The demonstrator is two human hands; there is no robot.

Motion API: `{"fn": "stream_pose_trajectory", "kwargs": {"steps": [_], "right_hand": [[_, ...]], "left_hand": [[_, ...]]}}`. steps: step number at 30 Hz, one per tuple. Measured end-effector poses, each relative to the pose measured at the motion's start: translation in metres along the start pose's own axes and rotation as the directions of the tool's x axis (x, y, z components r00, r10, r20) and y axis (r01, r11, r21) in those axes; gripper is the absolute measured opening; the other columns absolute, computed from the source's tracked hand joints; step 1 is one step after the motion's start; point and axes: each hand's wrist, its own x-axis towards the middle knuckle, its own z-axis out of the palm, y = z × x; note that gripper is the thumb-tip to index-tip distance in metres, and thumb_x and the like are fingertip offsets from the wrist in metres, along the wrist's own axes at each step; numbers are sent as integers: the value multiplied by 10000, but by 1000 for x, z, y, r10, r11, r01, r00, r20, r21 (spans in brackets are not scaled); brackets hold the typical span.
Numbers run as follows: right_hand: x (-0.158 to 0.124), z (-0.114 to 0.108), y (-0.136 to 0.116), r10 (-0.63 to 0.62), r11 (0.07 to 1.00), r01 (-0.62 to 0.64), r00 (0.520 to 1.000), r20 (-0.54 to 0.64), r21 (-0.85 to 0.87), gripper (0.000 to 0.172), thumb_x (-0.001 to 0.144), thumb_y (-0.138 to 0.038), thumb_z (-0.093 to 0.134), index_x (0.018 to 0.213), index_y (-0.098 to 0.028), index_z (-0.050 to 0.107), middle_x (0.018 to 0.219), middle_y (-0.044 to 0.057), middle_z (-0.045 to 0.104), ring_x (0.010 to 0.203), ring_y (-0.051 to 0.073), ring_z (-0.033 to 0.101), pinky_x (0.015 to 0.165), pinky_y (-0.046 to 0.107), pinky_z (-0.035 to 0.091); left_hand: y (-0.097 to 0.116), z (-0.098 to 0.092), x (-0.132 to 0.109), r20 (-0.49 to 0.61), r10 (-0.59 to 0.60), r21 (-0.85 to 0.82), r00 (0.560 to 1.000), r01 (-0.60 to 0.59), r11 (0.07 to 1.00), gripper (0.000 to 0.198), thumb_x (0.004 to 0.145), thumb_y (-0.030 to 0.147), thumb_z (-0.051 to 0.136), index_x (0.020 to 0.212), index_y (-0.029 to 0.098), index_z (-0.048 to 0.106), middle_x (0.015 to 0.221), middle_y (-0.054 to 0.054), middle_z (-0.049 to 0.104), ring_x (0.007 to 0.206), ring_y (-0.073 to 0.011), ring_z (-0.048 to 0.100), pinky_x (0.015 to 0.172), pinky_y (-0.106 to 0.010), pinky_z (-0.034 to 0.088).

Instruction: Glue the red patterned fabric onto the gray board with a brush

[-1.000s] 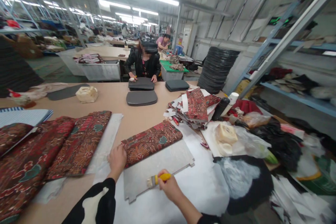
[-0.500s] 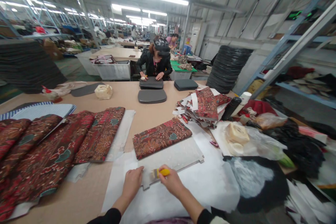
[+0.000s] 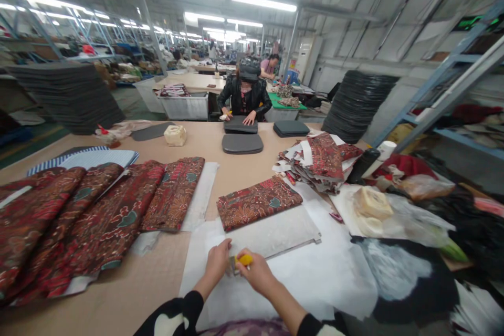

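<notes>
My right hand (image 3: 255,272) grips a brush with a yellow handle (image 3: 244,260); its bristles are low over the near left end of a grey panel (image 3: 275,231). Beside that end, my left hand (image 3: 218,261) has its fingers bent together at the panel's edge; whether they pinch anything is too small to tell. A folded red-brown patterned fabric (image 3: 258,200) lies along the panel's far side. Under the panel is a white sheet (image 3: 334,268).
More patterned fabric (image 3: 134,205) lies in folds at the left. A scrap pile (image 3: 318,160), bottles and plastic bags stand right. A black piece with whitish paste (image 3: 397,268) is at near right. Across the table, a person (image 3: 246,94) presses on grey pads (image 3: 242,143).
The whole view has shifted, so the table's contents appear further right. The brush has moved left along the panel, nearer my left hand.
</notes>
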Motion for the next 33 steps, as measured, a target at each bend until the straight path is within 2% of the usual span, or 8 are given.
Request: {"fn": "stream_pose_trajectory", "kwargs": {"steps": [2, 6, 10, 19, 26, 29, 31, 33], "right_hand": [[-1, 11, -7, 24, 998, -21, 999, 36, -65, 119, 764, -223, 521, 848, -234, 605, 730, -9, 672, 679, 130, 600, 604, 195, 361], [-6, 4, -2, 161, 951, -161, 987, -21, -264, 120, 777, -217, 485, 801, -209, 603, 661, 18, 663, 621, 146, 595, 557, 213, 329], [-5, 1, 0, 125, 977, -133, 991, -56, -168, 136, 814, -264, 469, 829, -215, 595, 700, 7, 672, 649, 130, 601, 577, 201, 334], [5, -3, -7, 204, 953, -209, 978, -45, -222, 130, 808, -254, 486, 801, -193, 601, 696, 33, 677, 649, 145, 603, 572, 212, 331], [8, 0, -8, 123, 974, -119, 992, 9, -194, 103, 781, -246, 509, 797, -214, 606, 693, 8, 678, 642, 131, 594, 565, 206, 324], [9, -8, 12, 135, 974, -136, 991, -13, -179, 99, 775, -256, 519, 793, -221, 610, 687, -1, 673, 643, 127, 589, 573, 201, 330], [8, -31, 41, 185, 969, -190, 982, -49, -155, 99, 772, -251, 519, 792, -223, 611, 675, -11, 662, 634, 122, 582, 569, 194, 333], [4, -66, 76, 314, 932, -336, 936, -158, -137, 136, 798, -245, 477, 796, -211, 610, 646, -7, 645, 614, 123, 574, 555, 195, 332]], "left_hand": [[-2, 0, 1, 8, 0, -7, 1000, 0, 1000, 415, 850, 182, 256, 1188, 172, 496, 1070, -45, 683, 1011, -114, 599, 900, -244, 380], [-3, 0, -1, 12, 12, -11, 1000, -11, 1000, 411, 851, 217, 263, 1173, 174, 516, 1033, -52, 694, 987, -149, 606, 902, -284, 379], [-3, 0, -3, 25, 28, -5, 999, -28, 1000, 420, 835, 198, 267, 1171, 185, 518, 1036, -50, 691, 1001, -152, 596, 933, -305, 356], [-1, 9, -2, 54, 56, 58, 997, -59, 997, 453, 821, 161, 234, 1190, 193, 494, 1095, -60, 666, 1058, -149, 564, 1039, -384, 236], [7, 6, -7, 58, 80, 145, 995, -87, 986, 431, 826, 175, 234, 1140, 213, 526, 1132, -59, 632, 1079, -177, 538, 1040, -416, 221], [11, 4, -11, 95, 143, 264, 985, -164, 950, 341, 784, 169, 330, 994, 232, 591, 1085, -42, 618, 1056, -190, 535, 1018, -424, 247], [12, 6, -13, 122, 177, 360, 977, -210, 909, 302, 754, 150, 374, 936, 221, 604, 1059, -43, 609, 1045, -202, 533, 1015, -436, 250], [13, 8, -14, 140, 211, 417, 967, -251, 873, 311, 764, 127, 349, 911, 206, 611, 1028, -51, 616, 1033, -207, 534, 1032, -452, 224]]}}
